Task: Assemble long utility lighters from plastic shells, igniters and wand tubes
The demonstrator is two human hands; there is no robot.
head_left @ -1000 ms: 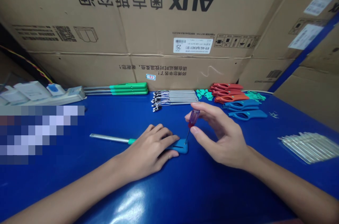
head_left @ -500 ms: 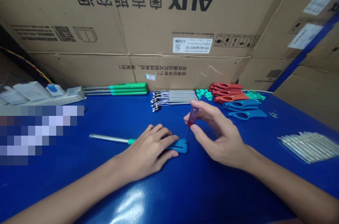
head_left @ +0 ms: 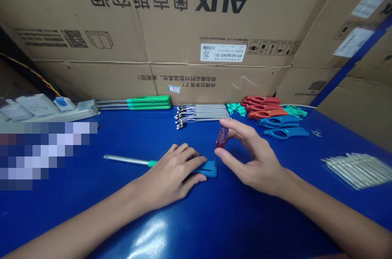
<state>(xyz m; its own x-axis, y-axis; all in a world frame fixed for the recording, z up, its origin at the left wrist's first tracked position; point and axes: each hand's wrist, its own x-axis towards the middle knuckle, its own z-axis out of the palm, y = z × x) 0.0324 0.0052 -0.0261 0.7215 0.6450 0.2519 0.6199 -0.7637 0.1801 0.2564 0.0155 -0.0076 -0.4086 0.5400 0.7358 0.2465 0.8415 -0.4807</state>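
Note:
My left hand lies flat with fingers together on a blue lighter handle whose metal tube points left across the blue table. My right hand pinches a small screwdriver with a red handle between thumb and fingers. The screwdriver stands nearly upright, its tip set on the right end of the blue handle.
At the back stand large cardboard boxes. In front of them lie green-handled lighters, a bundle of metal tubes, red handle shells, blue handle shells and small teal parts. A packet of clear tubes lies right.
My right hand's fingers have shifted lower on the screwdriver handle and turned around it. The left hand and the blue handle have stayed still.

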